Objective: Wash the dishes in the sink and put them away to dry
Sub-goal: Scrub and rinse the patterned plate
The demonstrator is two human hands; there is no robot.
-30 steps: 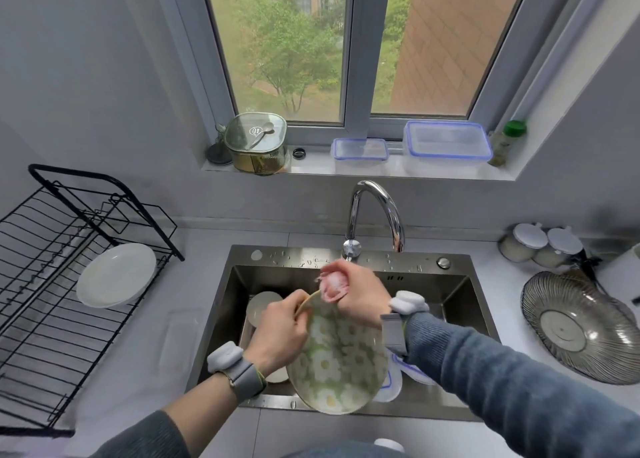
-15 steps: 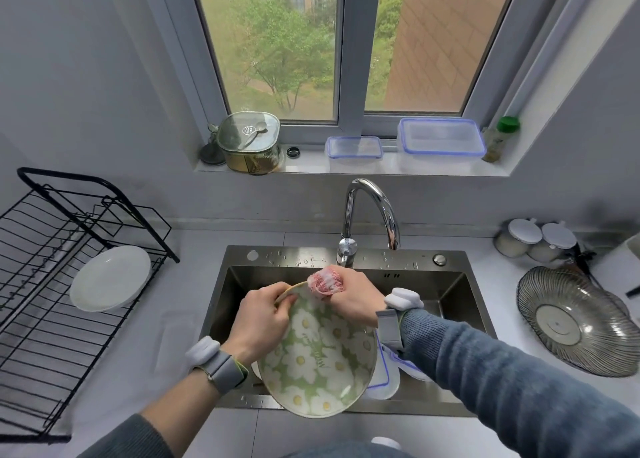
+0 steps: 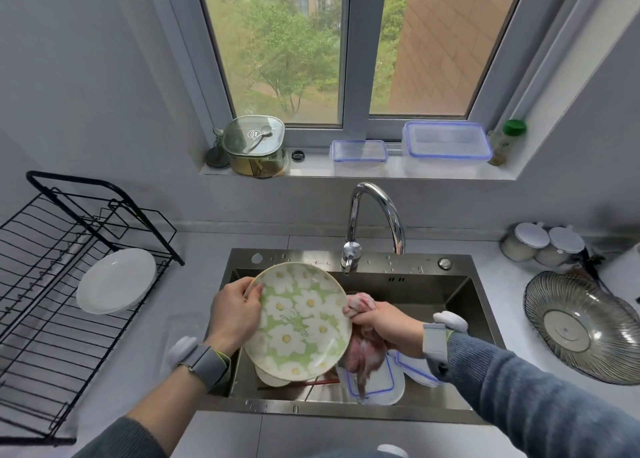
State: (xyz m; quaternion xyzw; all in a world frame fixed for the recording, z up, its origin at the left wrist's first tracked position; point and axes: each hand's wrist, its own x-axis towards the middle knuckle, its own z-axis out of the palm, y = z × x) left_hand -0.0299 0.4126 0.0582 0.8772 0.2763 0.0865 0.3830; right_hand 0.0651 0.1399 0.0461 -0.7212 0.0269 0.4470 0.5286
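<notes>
A green plate with white daisies (image 3: 300, 322) is held tilted over the left half of the steel sink (image 3: 429, 288). My left hand (image 3: 235, 315) grips its left rim. My right hand (image 3: 386, 327) holds a pink dishcloth (image 3: 363, 352) against the plate's right edge, and the cloth hangs down behind it. Below in the basin lie a white plate (image 3: 272, 379), a clear lid with a blue seal (image 3: 379, 381) and red chopsticks (image 3: 322, 382). A white plate (image 3: 116, 281) stands in the black wire drying rack (image 3: 52, 284) on the left counter.
The chrome faucet (image 3: 375, 215) arches over the back of the sink. A ribbed glass dish (image 3: 585, 326) and two white-lidded jars (image 3: 542, 246) sit on the right counter. Lidded containers (image 3: 446, 146) and a glass pot (image 3: 254, 147) line the windowsill.
The plate has been turned so its flowered face points up and has shifted left. My right hand with the cloth moved from the plate's top rim to its right edge.
</notes>
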